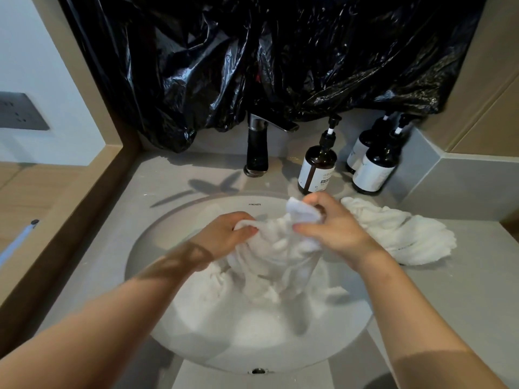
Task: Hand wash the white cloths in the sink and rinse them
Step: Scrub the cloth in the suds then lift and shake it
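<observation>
Grey bench (449,299), oval sink (252,346) set in. White cloth (278,248), bunched into wet-looking folds, hangs over the basin; lower end possibly touching it. Second white cloth (401,234) lies crumpled on bench, right of sink. Left hand (227,234) and right hand (334,228) both clench the hanging cloth.

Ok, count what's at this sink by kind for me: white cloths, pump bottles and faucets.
white cloths: 2
pump bottles: 3
faucets: 1
Total: 6
</observation>
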The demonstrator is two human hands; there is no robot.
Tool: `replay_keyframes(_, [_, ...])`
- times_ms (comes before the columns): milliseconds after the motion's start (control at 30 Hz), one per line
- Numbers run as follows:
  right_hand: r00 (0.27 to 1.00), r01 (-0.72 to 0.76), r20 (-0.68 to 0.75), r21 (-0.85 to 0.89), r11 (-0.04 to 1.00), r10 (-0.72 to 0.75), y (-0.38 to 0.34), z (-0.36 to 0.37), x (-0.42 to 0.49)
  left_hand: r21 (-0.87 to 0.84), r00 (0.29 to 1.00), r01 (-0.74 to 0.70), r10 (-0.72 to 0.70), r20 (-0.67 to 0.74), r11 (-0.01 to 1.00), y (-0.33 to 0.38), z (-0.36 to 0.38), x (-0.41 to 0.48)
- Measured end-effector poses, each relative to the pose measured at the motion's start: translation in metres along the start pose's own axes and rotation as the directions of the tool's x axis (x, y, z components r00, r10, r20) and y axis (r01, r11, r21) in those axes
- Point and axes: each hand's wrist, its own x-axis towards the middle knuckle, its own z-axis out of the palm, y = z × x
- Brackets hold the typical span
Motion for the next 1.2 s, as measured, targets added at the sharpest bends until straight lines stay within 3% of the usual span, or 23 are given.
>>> replay_keyframes(100, [0.965, -0.114, 0.213, -0.196, 0.974, 0.156, 0.004, 0.017, -0.004, -0.019, 0.996, -0.09, 0.091, 0.021, 0.996, 0.015, 0.005, 0.0])
replay_keyframes(233, [0.988, -0.076, 0.111, -0.245, 0.966, 0.106, 0.016, 0.028, -0.004, -0.077, 0.997, -0.08, 0.081, 0.003, 0.994, 0.015, 0.005, 0.0])
replay_keyframes(300, [0.98, -0.084, 0.16, -0.206, 0.975, 0.118, 0.022, 0.032, -0.006, -0.072, 0.997, -0.064, 0.067, 0.044, 0.995, 0.011, 0.005, -0.003])
replay_keyframes(367, [0.951, -0.105, 0.252, -0.284, 0.953, 0.18, 0.03, 0.038, -0.008, -0.105, 0.996, -0.057, 0.064, 0.067, 0.993, 0.009, 0.006, -0.004])
replay_keyframes(433, [0.943, -0.133, 0.258, -0.286, 0.949, 0.21, 0.032, 0.043, -0.011, -0.097, 0.993, -0.074, 0.083, 0.087, 0.993, 0.009, 0.006, -0.004])
replay_keyframes(600, [0.999, -0.039, -0.012, -0.023, 0.999, 0.039, 0.024, 0.039, -0.008, 0.362, 0.988, -0.156, 0.151, 0.043, 0.919, -0.003, 0.005, 0.0])
replay_keyframes(700, [0.998, -0.013, -0.056, 0.166, 0.986, 0.023, 0.014, 0.032, -0.007, 0.5, 0.999, -0.034, 0.009, 0.053, 0.865, -0.028, 0.013, 0.005])
replay_keyframes(767, [0.994, -0.04, -0.088, 0.247, 0.968, 0.063, 0.013, 0.024, -0.006, 0.197, 0.981, 0.164, -0.181, 0.071, 0.967, -0.038, 0.017, 0.004])
replay_keyframes(833, [0.993, -0.085, -0.07, 0.173, 0.981, 0.098, 0.018, 0.018, -0.006, -0.249, 0.957, 0.285, -0.262, 0.124, 0.926, -0.039, 0.018, 0.005])
replay_keyframes(900, [0.989, -0.144, 0.014, -0.008, 0.989, 0.144, 0.029, 0.016, -0.008, -0.478, 0.948, 0.318, -0.276, 0.159, 0.818, -0.033, 0.012, 0.007])
replay_keyframes(967, [0.958, -0.183, 0.135, -0.386, 0.904, 0.252, 0.041, 0.015, -0.013, -0.512, 0.949, 0.314, -0.264, 0.169, 0.799, -0.027, 0.003, 0.01])
replay_keyframes(1033, [0.923, -0.136, 0.14, -0.753, 0.644, 0.359, 0.054, 0.02, -0.016, -0.389, 0.949, 0.306, -0.244, 0.202, 0.869, -0.021, -0.005, 0.014])
replay_keyframes(1100, [0.93, -0.09, 0.092, -0.882, 0.463, 0.356, 0.066, 0.023, -0.013, 0.058, 0.934, 0.227, -0.234, 0.271, 0.972, -0.012, -0.01, 0.013])
replay_keyframes(1167, [0.93, -0.133, 0.073, -0.845, 0.518, 0.359, 0.072, 0.023, -0.01, 0.536, 0.908, 0.027, -0.244, 0.339, 0.844, -0.008, -0.009, 0.01])
replay_keyframes(1200, [0.923, -0.192, 0.078, -0.756, 0.626, 0.377, 0.074, 0.021, -0.009, 0.69, 0.905, -0.054, -0.257, 0.34, 0.722, -0.007, -0.008, 0.008])
